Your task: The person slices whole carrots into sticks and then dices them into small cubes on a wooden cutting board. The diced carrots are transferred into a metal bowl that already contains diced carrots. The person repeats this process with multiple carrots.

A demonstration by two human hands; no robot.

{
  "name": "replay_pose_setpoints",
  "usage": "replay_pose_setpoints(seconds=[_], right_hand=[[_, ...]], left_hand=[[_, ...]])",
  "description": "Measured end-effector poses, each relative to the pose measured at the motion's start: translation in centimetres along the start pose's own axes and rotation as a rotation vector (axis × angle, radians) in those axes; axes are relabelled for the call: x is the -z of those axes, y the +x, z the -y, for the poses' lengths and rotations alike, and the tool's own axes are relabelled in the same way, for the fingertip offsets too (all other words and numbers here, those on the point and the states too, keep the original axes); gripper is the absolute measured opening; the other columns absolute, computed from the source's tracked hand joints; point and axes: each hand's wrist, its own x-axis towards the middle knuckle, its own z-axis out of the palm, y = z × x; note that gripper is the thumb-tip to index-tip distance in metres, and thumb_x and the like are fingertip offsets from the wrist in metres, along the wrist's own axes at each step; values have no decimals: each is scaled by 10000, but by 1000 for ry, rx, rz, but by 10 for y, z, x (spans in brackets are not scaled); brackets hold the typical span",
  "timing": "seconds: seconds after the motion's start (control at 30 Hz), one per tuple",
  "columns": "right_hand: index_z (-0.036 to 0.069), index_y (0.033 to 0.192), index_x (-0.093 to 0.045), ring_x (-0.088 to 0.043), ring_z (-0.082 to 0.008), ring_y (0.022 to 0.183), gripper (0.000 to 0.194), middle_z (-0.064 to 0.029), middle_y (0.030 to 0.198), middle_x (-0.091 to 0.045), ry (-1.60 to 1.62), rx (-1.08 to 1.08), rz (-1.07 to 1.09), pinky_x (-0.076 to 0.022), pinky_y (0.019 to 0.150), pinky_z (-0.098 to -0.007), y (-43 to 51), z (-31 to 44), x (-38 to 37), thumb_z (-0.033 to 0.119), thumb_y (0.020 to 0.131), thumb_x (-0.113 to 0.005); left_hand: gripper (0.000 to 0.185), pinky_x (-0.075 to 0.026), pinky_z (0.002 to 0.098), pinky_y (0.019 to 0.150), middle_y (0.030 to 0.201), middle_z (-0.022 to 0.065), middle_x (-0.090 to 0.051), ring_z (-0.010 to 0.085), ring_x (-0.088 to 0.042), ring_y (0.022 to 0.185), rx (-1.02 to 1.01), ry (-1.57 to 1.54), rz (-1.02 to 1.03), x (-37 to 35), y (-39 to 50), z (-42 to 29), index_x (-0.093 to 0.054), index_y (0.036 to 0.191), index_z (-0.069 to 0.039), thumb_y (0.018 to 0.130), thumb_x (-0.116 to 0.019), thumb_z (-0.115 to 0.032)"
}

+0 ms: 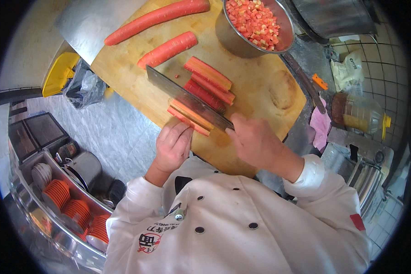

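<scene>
My right hand (pixel 255 142) grips the handle of a cleaver (pixel 178 90), whose broad blade slants up and left over the wooden cutting board (pixel 257 82). On the near side of the blade lie cut carrot strips (pixel 191 115). The bent fingers of my left hand (pixel 173 145) hold these strips from the near side. Beyond the blade, several carrot slabs (pixel 210 80) lie side by side, the closest partly hidden by it. A cut carrot length (pixel 167 49) rests near the blade's tip, and a long carrot (pixel 157 21) lies farther back.
A metal pot (pixel 231 39) of diced carrot (pixel 253 22) stands at the board's far right. Right of the board are a pink cloth (pixel 320 125), an orange object (pixel 320 81) and an oil jug (pixel 358 113). Stacked orange bowls (pixel 75 214) fill a metal container at lower left.
</scene>
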Motion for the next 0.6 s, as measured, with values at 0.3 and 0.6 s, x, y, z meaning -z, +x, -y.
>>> replay_pose_setpoints(seconds=[0.3,0.6], right_hand=[[2,843,-481,-606,-408,573,94,-181,608,-577,52,-146,-14,-462,549,-526,-23,6,12,15,852,-574],[-6,840,-508,-675,-387,654,75,-211,683,-636,-59,-92,265,-530,573,-491,-43,6,-14,36,794,-548]], left_hand=[[232,-541,377,705,960,146,-651,319,-644,831,4,-60,9,-2,30,0,-683,973,7,754,-747,49],[193,-534,388,735,867,149,-672,317,-648,783,-31,-61,239,49,130,15,-678,895,-3,725,-682,87]])
